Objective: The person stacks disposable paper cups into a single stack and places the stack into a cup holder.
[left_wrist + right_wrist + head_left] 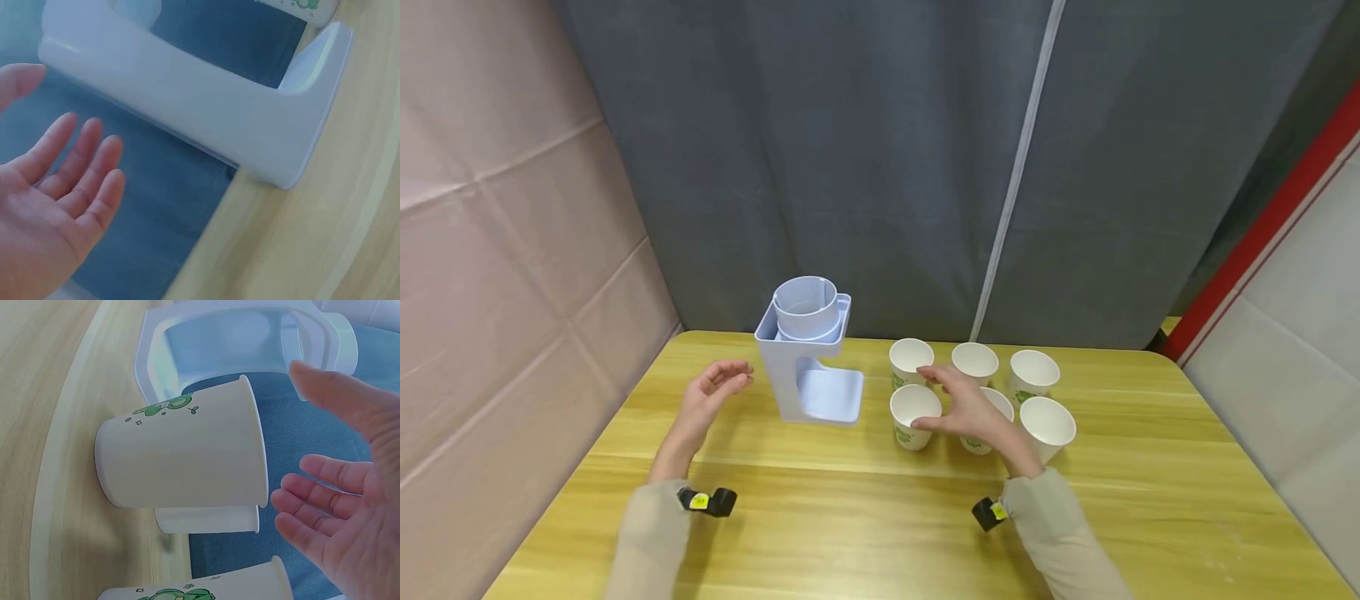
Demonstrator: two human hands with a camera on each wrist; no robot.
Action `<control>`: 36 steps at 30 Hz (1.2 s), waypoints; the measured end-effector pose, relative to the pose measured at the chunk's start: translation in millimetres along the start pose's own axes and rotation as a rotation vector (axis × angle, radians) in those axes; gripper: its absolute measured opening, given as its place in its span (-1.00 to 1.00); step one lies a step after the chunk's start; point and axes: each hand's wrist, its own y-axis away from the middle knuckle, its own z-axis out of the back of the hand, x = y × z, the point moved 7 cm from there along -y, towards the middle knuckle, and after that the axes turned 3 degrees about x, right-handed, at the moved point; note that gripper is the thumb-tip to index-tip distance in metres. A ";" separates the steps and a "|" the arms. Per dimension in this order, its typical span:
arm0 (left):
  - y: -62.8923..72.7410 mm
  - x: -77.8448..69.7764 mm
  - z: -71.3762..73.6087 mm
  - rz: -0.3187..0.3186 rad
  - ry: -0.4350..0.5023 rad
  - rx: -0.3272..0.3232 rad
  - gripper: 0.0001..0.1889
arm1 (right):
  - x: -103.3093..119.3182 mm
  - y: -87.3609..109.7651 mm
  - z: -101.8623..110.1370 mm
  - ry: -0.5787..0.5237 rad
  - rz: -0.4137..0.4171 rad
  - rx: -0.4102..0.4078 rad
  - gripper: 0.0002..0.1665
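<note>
My right hand (966,408) reaches over the paper cups with thumb and fingers spread apart. Its fingertips are right at the rim of the front left white paper cup (914,417), which stands upright. In the right wrist view that cup (181,450), printed with green drawings, is beside the spread fingers (325,487), and nothing lies in the palm. My left hand (703,404) hovers to the left of a pale lilac plastic stand (784,379) with a round holder (807,308) on top. In the left wrist view its relaxed fingers (81,169) are apart from the stand.
Several more white paper cups stand in two rows at the right, among them a back left cup (910,358) and a front right cup (1048,425). The wooden table (835,533) ends at a dark grey curtain (850,167). A pale wall (512,250) closes the left side.
</note>
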 end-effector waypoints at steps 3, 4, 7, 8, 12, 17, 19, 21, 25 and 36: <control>-7.3 7.1 1.3 -0.014 0.068 0.001 -0.61 | -0.2 -0.5 0.1 0.029 -0.003 0.005 -0.15; -9.6 9.7 0.5 -0.018 0.081 0.017 -0.58 | -0.5 -0.5 -0.1 0.037 -0.004 0.006 -0.15; -17.2 17.3 -3.7 -0.022 0.122 0.091 -0.52 | -1.7 -0.2 -1.1 0.054 -0.005 0.008 -0.15; -19.8 19.4 -5.3 -0.021 0.136 0.115 -0.50 | -2.1 0.0 -1.6 0.056 -0.004 0.009 -0.15; -29.9 27.9 -10.9 0.018 0.163 0.176 -0.44 | -2.3 0.2 -3.3 0.061 -0.002 0.014 -0.15; -39.3 36.9 -16.4 0.113 0.152 0.181 -0.33 | -0.2 -0.2 -5.2 0.085 0.012 0.009 -0.14; -41.4 38.8 -18.7 0.146 0.134 0.189 -0.27 | 0.0 -0.4 -6.3 0.098 0.005 0.012 -0.14; -43.5 38.6 -22.3 0.157 0.126 0.213 -0.22 | -0.6 -0.8 -7.4 0.112 -0.010 0.018 -0.13; -47.8 38.1 -27.7 0.169 0.098 0.247 -0.16 | -2.6 -1.2 -9.8 0.130 -0.044 0.041 -0.12; -53.2 46.8 -33.7 0.185 0.032 0.271 -0.22 | -4.4 -3.4 -15.2 0.136 -0.086 0.094 -0.13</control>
